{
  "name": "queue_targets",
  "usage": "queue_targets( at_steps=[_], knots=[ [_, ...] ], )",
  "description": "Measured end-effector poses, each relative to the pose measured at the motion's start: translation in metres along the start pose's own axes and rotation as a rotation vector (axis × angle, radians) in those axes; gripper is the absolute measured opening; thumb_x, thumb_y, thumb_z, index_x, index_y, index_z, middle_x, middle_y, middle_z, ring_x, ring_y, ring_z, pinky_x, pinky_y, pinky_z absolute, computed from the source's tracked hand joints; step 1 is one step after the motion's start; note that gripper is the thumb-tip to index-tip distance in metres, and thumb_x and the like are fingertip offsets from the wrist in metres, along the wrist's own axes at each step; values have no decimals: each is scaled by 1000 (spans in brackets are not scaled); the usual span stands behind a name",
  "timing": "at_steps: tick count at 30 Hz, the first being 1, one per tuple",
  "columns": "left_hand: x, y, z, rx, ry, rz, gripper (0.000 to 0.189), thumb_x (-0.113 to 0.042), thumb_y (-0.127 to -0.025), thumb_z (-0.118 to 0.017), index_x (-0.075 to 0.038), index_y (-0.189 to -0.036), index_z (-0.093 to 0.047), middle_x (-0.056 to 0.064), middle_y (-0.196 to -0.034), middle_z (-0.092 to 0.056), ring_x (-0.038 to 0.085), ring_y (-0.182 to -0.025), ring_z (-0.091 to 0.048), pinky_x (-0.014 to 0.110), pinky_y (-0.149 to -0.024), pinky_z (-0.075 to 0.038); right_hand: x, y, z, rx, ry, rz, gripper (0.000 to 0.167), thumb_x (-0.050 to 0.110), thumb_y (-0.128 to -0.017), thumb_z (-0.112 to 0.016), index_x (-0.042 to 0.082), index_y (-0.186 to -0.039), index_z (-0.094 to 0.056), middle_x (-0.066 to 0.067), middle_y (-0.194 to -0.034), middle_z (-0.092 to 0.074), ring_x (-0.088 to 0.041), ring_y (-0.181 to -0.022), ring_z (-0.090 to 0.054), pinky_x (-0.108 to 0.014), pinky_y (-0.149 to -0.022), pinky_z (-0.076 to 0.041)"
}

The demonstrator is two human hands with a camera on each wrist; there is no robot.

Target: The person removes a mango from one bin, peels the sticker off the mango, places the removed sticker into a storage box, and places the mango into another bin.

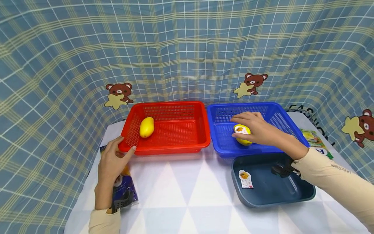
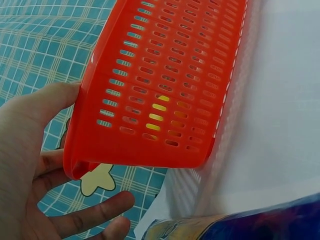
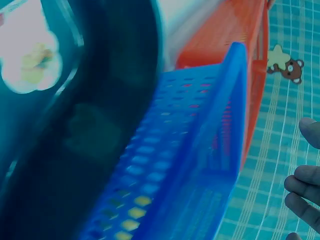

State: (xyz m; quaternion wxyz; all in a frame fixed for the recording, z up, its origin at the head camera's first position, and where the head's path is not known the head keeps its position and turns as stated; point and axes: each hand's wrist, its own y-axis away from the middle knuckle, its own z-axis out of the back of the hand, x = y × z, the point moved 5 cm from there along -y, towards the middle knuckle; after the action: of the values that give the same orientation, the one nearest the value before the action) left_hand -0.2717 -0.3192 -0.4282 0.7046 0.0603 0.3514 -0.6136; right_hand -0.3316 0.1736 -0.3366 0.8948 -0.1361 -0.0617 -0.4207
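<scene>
My left hand rests at the near left corner of the red basket, thumb at the rim and the other fingers loosely spread in the left wrist view. A yellow mango lies inside that basket, at its left. Over the blue basket is my right hand, its fingers and thumb apart. Just below them, a second yellow mango with a white picture label lies in the blue basket. Fingers of the right hand show at the edge of the right wrist view, holding nothing.
A dark tray stands in front of the blue basket, with a similar label at its left. A purple packet lies beneath the left forearm, a green packet right of the blue basket. Plaid cloth hangs behind.
</scene>
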Motion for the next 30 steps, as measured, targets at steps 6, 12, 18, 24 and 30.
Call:
queue_targets(
  at_steps=[6, 12, 18, 24, 30],
  knots=[
    [0, 1, -3, 12, 19, 20, 75, -53, -88, -70, -11, -148, -49, 11, -145, -49, 27, -94, -59, 45, -80, -53, -18, 29, 1, -26, -8, -45, 57, 33, -89, -76, 3, -136, -61, -17, -135, -59, -39, -129, -44, -58, -98, -28],
    [0, 2, -1, 10, 33, 34, 76, -51, -89, -71, -11, -149, -48, 13, -145, -49, 31, -95, -60, 51, -81, -55, -34, 53, 3, -58, 5, -72, 57, 32, -87, -79, 1, -133, -63, -19, -133, -59, -40, -127, -45, -60, -97, -26],
    [-1, 2, 2, 25, 17, 46, 76, -52, -90, -69, -11, -150, -46, 14, -147, -47, 31, -97, -60, 52, -83, -54, -51, 74, 7, -87, 18, -112, 53, 30, -87, -79, 1, -129, -65, -19, -132, -61, -41, -126, -46, -64, -97, -26],
    [0, 4, 0, 39, 30, 68, 79, -53, -89, -68, -11, -152, -43, 15, -149, -44, 35, -103, -58, 55, -86, -54, -70, 97, 10, -85, 41, -181, 55, 32, -88, -78, 0, -130, -63, -23, -132, -59, -44, -126, -44, -67, -96, -26],
    [0, 6, -2, 61, 17, 89, 81, -56, -90, -66, -12, -153, -42, 15, -150, -42, 35, -103, -57, 56, -85, -53, -87, 120, 10, -115, 87, -198, 59, 33, -86, -79, -1, -130, -62, -25, -131, -58, -47, -125, -44, -64, -89, -29]
  ],
)
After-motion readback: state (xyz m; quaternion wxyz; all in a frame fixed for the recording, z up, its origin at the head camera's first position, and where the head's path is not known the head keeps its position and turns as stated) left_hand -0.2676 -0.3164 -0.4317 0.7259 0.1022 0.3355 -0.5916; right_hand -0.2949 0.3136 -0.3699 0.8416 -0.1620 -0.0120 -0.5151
